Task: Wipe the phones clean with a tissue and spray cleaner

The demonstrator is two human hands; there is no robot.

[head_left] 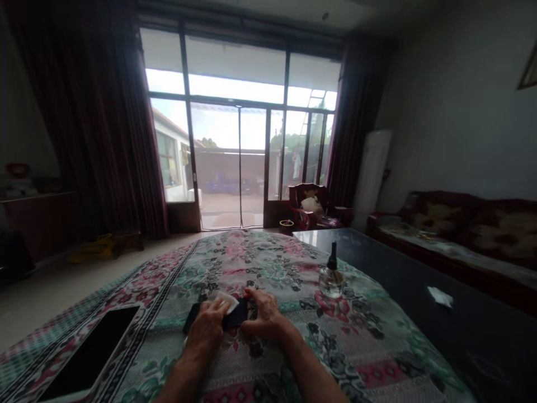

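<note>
A flat, dark phone-like slab point(237, 314) lies on the flowered tablecloth in front of me. My left hand point(208, 319) presses a folded white tissue point(229, 301) onto its upper face, fingers bent over the tissue. At the slab's right end, my right hand point(265, 314) grips the edge between thumb and fingers. Much of the slab is hidden under my left hand. Off to the right stands a clear glass bottle point(330, 281) with a tall black top.
A large dark-screened tablet point(94, 350) lies at the left on the tablecloth point(268, 268). Beyond the cloth's right edge, a crumpled white tissue point(440, 296) rests on a dark tabletop point(403, 280). A wooden armchair point(308, 204) and a sofa point(453, 224) stand farther back.
</note>
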